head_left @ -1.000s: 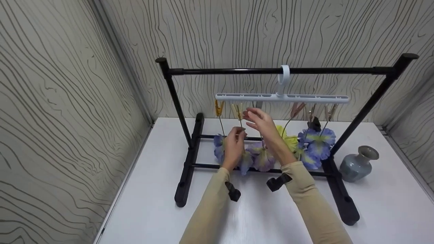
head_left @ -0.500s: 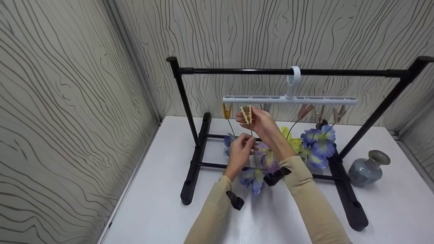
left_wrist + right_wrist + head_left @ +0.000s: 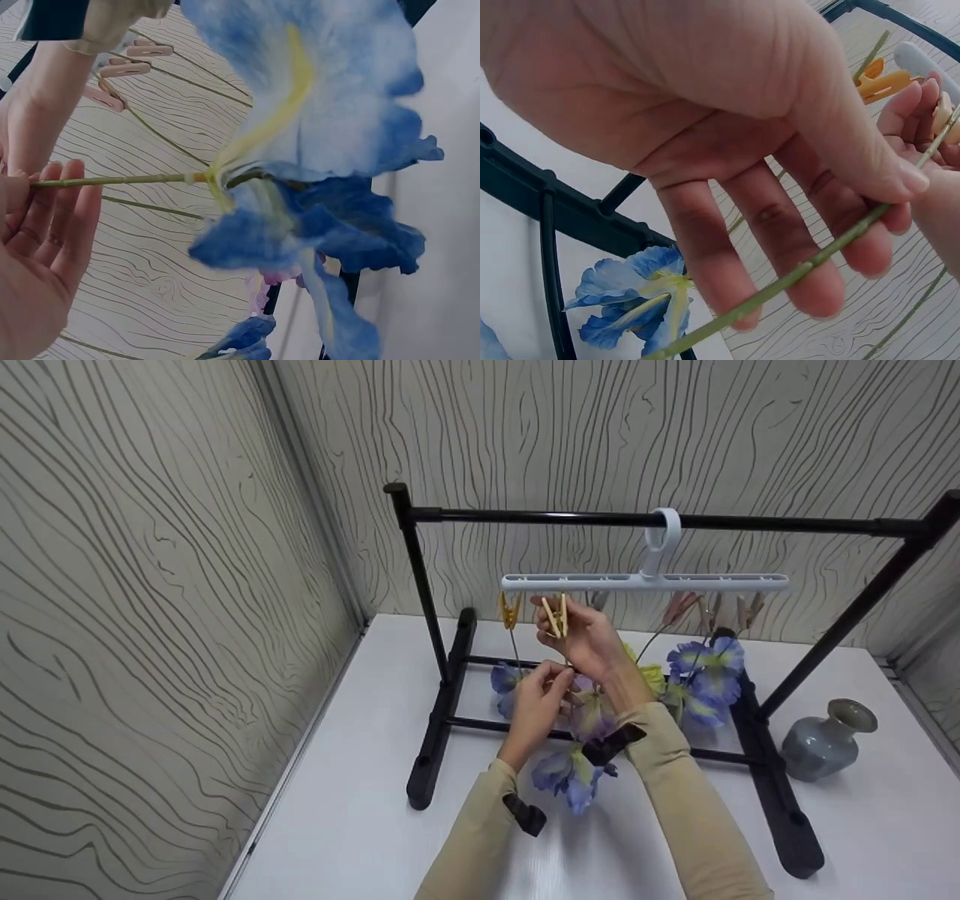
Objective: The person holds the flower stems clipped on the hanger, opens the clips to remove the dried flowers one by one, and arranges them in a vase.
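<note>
My left hand (image 3: 536,705) pinches the green stem (image 3: 120,180) of a blue artificial iris (image 3: 330,90) between thumb and fingers. The flower head hangs below my hand, tilted toward me. Just above, my right hand (image 3: 596,645) holds a cream clothespin (image 3: 564,616), its fingers curled about it under the white hanger (image 3: 577,583). The stem runs from my left hand up to this clothespin; whether the clip grips it is hard to tell. To the left, an orange clothespin (image 3: 510,613) holds another blue iris (image 3: 505,686).
A black rack (image 3: 525,517) carries the hanger. Pink and beige clothespins (image 3: 679,607) hold more flowers at right, including a yellow flower (image 3: 651,679) and blue irises (image 3: 712,675). A grey vase (image 3: 825,746) stands right of the rack on the white table (image 3: 330,825).
My right hand has closed around the cream clothespin. The blue iris under my left hand has swung lower and toward me. The head view has shifted left.
</note>
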`<state>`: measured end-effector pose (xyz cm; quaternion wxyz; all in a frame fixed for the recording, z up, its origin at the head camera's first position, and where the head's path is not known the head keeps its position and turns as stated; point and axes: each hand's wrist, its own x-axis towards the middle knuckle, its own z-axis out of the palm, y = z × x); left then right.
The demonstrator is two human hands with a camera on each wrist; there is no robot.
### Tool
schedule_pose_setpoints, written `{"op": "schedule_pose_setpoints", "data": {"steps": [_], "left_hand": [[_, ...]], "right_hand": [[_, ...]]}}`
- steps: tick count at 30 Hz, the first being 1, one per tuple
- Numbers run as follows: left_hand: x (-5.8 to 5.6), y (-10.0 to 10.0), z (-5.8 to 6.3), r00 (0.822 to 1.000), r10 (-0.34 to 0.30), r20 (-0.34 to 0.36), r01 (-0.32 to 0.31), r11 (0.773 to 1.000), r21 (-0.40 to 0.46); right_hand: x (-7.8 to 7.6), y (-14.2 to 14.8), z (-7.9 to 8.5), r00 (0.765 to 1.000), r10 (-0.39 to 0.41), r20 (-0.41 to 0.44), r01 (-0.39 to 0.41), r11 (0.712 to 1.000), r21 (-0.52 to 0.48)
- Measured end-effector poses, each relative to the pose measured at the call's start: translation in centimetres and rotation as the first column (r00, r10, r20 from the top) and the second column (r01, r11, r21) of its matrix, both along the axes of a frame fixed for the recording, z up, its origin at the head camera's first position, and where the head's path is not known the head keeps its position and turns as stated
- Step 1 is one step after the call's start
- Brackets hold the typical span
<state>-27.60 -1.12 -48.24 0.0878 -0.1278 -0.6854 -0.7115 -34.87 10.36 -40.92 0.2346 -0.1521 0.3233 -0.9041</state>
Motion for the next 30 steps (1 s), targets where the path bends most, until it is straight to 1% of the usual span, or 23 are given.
{"op": "schedule_pose_setpoints", "data": {"steps": [6,11,16,19,23,26,30], "left_hand": [[0.4,-0.1,0.2,1.000,-0.006,-0.005,0.006,1.000,0.013],[0.8,-0.3,0.1,1.000,0.007,-0.004,-0.007,1.000,-0.002],[1.4,-0.5,0.1,0.998,0.050,-0.044,-0.051,0.998,-0.025],[1.7,-0.6,0.3,0.996,0.068,-0.060,-0.070,0.997,-0.030],[2.2,-0.7,0.7,0.996,0.061,-0.058,-0.062,0.998,-0.018],[2.5,-0.7,1.3,0.998,0.040,-0.046,-0.040,0.999,0.002],[2.8,-0.8,1.9,0.999,0.011,-0.032,-0.010,1.000,0.024]], "right_hand": [[-0.1,-0.1,0.1,0.998,0.032,0.046,-0.028,0.995,-0.092],[0.0,0.0,0.1,0.998,0.016,0.062,-0.010,0.995,-0.097],[-0.1,0.0,0.2,0.999,-0.004,0.051,0.009,0.996,-0.093],[-0.2,-0.1,0.2,0.997,-0.050,0.065,0.054,0.996,-0.065],[-0.2,-0.1,0.3,0.989,-0.116,0.095,0.116,0.993,0.012],[-0.3,-0.1,0.3,0.986,-0.127,0.112,0.123,0.992,0.039],[-0.3,-0.1,0.4,0.985,-0.139,0.097,0.131,0.988,0.085]]}}
